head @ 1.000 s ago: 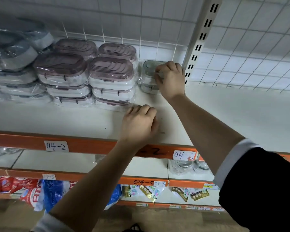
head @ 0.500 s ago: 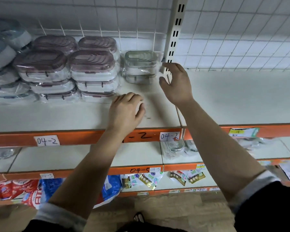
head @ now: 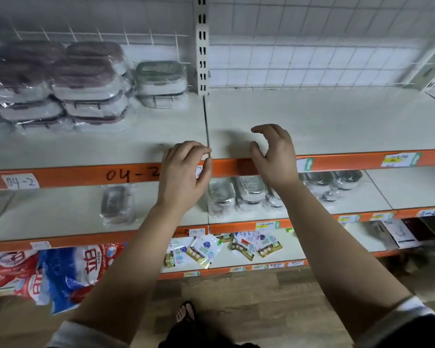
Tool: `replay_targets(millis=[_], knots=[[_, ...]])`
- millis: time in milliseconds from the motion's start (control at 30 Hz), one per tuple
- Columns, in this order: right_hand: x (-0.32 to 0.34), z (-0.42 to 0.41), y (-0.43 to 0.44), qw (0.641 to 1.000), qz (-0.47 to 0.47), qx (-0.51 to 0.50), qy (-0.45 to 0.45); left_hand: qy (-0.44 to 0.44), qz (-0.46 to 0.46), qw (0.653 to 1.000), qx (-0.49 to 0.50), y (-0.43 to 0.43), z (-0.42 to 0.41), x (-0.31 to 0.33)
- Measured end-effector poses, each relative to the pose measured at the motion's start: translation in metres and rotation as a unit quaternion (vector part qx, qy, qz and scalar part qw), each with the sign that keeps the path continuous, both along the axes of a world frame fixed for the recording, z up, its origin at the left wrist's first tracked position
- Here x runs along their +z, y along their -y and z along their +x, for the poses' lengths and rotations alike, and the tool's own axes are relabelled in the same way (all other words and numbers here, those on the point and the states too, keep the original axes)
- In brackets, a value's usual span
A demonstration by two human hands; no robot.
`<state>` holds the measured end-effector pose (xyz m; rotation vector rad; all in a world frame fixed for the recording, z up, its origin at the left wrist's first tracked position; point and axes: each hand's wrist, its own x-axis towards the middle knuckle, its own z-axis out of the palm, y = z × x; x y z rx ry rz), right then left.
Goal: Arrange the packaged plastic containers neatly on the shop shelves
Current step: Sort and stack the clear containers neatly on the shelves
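A wrapped stack of clear containers with grey-green lids (head: 161,84) stands at the back of the top shelf (head: 312,121), beside the upright post. Left of it sit stacks of wrapped containers with mauve lids (head: 86,89). My left hand (head: 183,174) hovers at the shelf's orange front edge, fingers loosely curled, holding nothing. My right hand (head: 274,154) is just to its right, fingers relaxed and spread, empty. Both hands are well in front of the containers and touch none.
A slotted upright post (head: 202,46) divides the wire-backed shelf bays. The shelf below holds wrapped metal-lidded containers (head: 249,194) and one lone pack (head: 117,204). Lower shelves carry small packets (head: 206,249) and red-blue bags (head: 55,270). Wooden floor lies beneath.
My right hand has let go of the grey-green container stack and drawn back to the shelf's front edge. My left hand has pulled back too. The view has shifted right.
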<state>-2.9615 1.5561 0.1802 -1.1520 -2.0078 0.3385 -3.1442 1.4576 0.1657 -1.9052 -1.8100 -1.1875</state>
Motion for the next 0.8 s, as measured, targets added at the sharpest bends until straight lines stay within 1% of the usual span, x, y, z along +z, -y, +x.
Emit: replay_targets(millis=[67, 133, 200, 367, 533, 667, 800], knots=[[-0.004, 0.028, 0.011, 1.000, 0.025, -0.002, -0.014, 0.014, 0.017, 1.000, -0.021, 0.008, 0.029, -0.006], [-0.010, 0.055, 0.019, 0.999, 0.039, -0.005, -0.027, 0.010, 0.010, 0.999, -0.032, 0.017, 0.057, -0.014], [-0.018, 0.079, 0.028, 0.999, 0.029, -0.003, -0.032, 0.000, -0.011, 1.000, -0.030, 0.023, 0.080, -0.025], [-0.053, 0.118, 0.045, 1.000, -0.008, 0.024, -0.003, -0.007, -0.062, 0.998, 0.010, 0.035, 0.119, -0.054], [-0.097, 0.130, 0.047, 0.997, -0.067, 0.035, 0.014, 0.001, -0.138, 0.990, 0.015, 0.037, 0.127, -0.093], [-0.135, 0.122, 0.035, 0.994, -0.094, 0.038, 0.037, 0.005, -0.196, 0.980, 0.026, 0.024, 0.119, -0.131], [-0.172, 0.106, 0.019, 0.992, -0.103, 0.047, 0.048, 0.011, -0.230, 0.972, 0.048, -0.002, 0.108, -0.171]])
